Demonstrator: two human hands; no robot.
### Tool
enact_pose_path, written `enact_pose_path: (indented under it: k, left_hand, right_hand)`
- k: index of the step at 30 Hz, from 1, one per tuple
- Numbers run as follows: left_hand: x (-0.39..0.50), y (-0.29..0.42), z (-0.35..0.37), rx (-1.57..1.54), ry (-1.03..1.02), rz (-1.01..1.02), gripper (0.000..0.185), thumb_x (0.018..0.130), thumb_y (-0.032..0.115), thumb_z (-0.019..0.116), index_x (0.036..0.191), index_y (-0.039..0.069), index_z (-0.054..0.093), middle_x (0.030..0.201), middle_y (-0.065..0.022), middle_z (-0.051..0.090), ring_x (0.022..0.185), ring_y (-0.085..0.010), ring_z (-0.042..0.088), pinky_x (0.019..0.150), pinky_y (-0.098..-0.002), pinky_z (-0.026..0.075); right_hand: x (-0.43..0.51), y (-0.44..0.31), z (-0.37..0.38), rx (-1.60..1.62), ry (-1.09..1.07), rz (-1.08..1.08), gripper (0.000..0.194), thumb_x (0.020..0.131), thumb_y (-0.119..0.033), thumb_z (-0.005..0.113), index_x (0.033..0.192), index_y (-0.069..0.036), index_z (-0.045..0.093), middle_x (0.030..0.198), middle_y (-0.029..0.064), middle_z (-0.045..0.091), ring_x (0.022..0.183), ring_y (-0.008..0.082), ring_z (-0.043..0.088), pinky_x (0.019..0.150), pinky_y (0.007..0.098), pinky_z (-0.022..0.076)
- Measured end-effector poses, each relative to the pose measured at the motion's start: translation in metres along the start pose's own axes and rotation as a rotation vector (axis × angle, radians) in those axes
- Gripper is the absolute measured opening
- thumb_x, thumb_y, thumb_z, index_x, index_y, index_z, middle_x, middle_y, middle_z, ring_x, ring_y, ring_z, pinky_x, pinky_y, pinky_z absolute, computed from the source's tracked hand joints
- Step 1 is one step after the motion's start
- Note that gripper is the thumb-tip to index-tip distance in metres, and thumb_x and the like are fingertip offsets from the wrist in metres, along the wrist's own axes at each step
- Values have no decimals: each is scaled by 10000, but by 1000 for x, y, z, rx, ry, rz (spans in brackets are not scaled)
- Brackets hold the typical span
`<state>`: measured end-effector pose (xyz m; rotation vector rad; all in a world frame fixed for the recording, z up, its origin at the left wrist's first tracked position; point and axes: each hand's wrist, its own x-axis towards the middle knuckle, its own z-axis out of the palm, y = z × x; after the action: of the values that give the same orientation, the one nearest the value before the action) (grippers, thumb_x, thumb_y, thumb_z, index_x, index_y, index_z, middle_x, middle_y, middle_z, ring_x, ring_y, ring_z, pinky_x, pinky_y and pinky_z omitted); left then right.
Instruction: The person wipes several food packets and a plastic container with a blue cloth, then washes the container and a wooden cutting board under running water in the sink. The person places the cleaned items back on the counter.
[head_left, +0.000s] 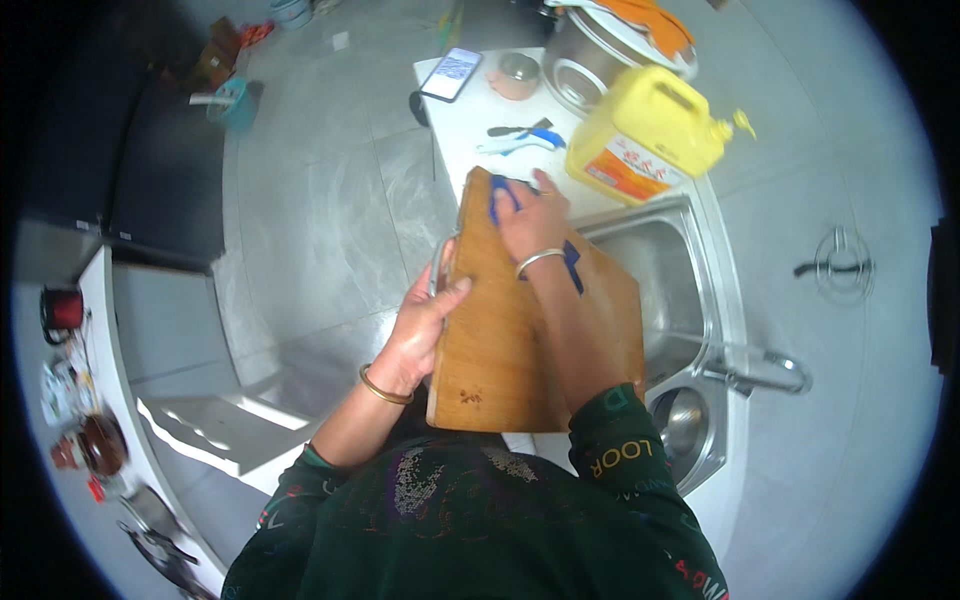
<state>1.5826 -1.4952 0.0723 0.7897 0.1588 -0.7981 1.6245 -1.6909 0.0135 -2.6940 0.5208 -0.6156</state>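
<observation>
A wooden cutting board (491, 337) is held tilted in front of me, partly over the sink's left side. My left hand (424, 322) grips its left edge by the metal handle (436, 266), with the thumb on the face. Near the board's far end, my right hand (531, 225) presses a blue cleaning pad (498, 201) against the wood; the fingers cover most of the pad, so its exact kind is unclear. A dark blue marking (574, 268) shows on the board beside my right wrist. Small dark marks lie near the board's close corner.
Right of the board is a stainless-steel sink (686, 247) with a faucet (780, 371) running a thin stream. A yellow jug (645, 127) stands behind it on the white counter (469, 146). Beyond lie a blue-and-white brush (521, 142), a phone (452, 73) and a lidded jar (516, 77).
</observation>
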Motion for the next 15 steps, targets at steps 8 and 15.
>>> enact_pose_path:
  k: [8,15]
  left_hand:
    - [-9,-10,6,132,-115,112,671,893,-68,537,1507,36,286,1411,-72,474,1225,-144,495,1028,-303,409]
    - [-22,-4,33,441,-227,278,625,860,66,604,1443,23,383,1288,-98,574,1147,-143,530,981,-308,434]
  right_hand:
    - [16,-16,-66,440,-179,-104,174,806,-219,709,906,-83,748,1317,195,562,1140,387,528,958,418,447]
    - [50,-58,-108,-155,-345,-426,172,726,-258,744,839,-129,763,1326,151,563,1073,387,535,928,423,464]
